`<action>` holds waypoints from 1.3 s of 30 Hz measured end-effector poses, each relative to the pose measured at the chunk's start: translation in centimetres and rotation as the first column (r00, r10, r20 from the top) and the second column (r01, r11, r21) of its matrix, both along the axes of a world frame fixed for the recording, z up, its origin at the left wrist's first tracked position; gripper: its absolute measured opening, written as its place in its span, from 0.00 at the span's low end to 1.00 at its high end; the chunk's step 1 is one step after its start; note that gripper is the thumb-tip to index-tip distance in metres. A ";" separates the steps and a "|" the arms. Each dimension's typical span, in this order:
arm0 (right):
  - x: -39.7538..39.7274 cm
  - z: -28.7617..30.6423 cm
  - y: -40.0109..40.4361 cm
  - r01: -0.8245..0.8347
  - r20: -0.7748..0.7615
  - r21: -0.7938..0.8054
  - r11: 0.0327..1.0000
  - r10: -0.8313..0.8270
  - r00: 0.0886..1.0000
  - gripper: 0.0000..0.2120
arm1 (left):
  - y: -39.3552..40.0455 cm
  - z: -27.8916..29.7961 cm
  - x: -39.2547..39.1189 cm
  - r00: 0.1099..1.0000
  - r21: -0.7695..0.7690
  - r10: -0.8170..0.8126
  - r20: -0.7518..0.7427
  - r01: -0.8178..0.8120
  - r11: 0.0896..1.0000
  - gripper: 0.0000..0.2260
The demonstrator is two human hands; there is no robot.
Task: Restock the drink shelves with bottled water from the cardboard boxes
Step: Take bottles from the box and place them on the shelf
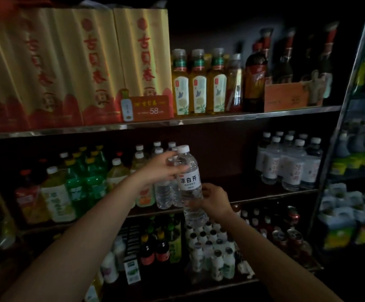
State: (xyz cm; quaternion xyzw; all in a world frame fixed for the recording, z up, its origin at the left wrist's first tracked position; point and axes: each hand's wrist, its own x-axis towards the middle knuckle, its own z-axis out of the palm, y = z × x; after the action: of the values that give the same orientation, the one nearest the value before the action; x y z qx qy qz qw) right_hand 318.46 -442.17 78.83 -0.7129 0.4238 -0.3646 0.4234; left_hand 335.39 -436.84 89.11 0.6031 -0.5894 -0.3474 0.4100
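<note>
Holding the bottle [190, 182] in both hands, you had your left hand [162, 168] curled round its shoulder just under the white cap, and your right hand [215, 198] clasped round the lower body below the label. Between your two grips the bottle hung upright, slightly tilted, in front of the middle shelf [264, 196] and not yet resting on it. It looked full, so I judge it moderately heavy, its thin clear plastic ribbed, smooth and liable to dent under a hard squeeze; the stiffer shoulder and the base were the safer holds. Just behind your left hand stood more water bottles [166, 192], ribbed like yours. Beyond your right hand the shelf lay bare and dark, then a shrink-wrapped pack [288, 164], glossy and white-capped.
</note>
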 end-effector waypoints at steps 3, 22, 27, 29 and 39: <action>-0.9 -0.1 -3.4 -0.003 -0.011 -0.008 1.000 0.003 1.000 0.30 | -3.3 0.8 -0.8 0.994 -0.007 -0.027 0.101 0.028 1.000 0.21; 2.5 -6.1 -19.7 -0.179 0.001 0.035 0.983 0.179 0.984 0.22 | -20.1 0.6 0.0 0.677 0.057 0.028 0.735 -0.103 0.993 0.30; 4.5 -7.4 -21.8 -0.196 0.000 0.018 0.980 0.196 0.981 0.23 | -22.6 -0.3 1.8 0.624 0.060 0.055 0.780 -0.162 0.985 0.27; 5.3 -7.6 -22.9 -0.183 -0.015 -0.006 0.983 0.183 0.983 0.24 | -23.8 -0.6 2.4 0.598 0.045 0.072 0.799 -0.180 0.983 0.25; 10.2 -7.7 -28.0 -0.090 -0.099 0.026 0.996 0.092 0.991 0.26 | -29.1 -1.6 4.6 0.578 0.013 0.120 0.807 -0.221 0.975 0.16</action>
State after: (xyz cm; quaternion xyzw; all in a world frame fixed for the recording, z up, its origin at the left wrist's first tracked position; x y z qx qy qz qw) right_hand 328.65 -470.19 71.15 -0.7441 0.4155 -0.3041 0.4256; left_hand 339.97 -465.91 87.52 0.7705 -0.6291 -0.0305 0.0982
